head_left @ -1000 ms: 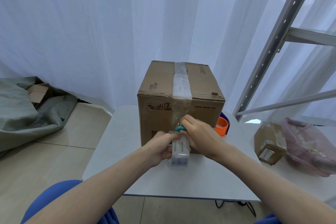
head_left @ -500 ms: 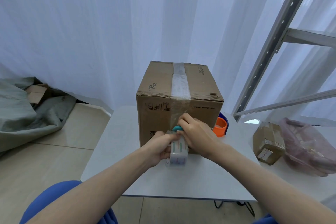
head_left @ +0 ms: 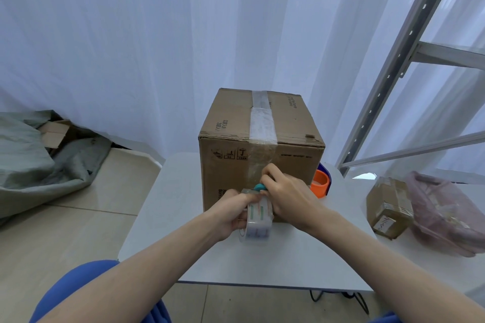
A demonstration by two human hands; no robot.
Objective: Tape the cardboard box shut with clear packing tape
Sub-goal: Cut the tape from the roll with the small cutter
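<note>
Over on the floor to the left lies a heap of grey-green cloth (head_left: pixel 31 155) with a scrap of cardboard (head_left: pixel 53 132) poking out of it. On the white table (head_left: pixel 162 217) stands the cardboard box (head_left: pixel 259 155), flaps down, a strip of clear packing tape (head_left: pixel 261 123) running along its top seam and over the near edge onto the front face. In front of that face the person's left hand (head_left: pixel 231 215) is curled around a roll of clear tape (head_left: pixel 256 220), fingers wrapped on it. The right hand (head_left: pixel 288 198) presses close beside it, fingers closed on a small teal tool (head_left: pixel 259 187) at the tape's lower end. An orange ring (head_left: pixel 320 183) sits just right of the box. Further right lie a small taped parcel (head_left: pixel 389 207) and a pinkish plastic bag (head_left: pixel 443 215).
</note>
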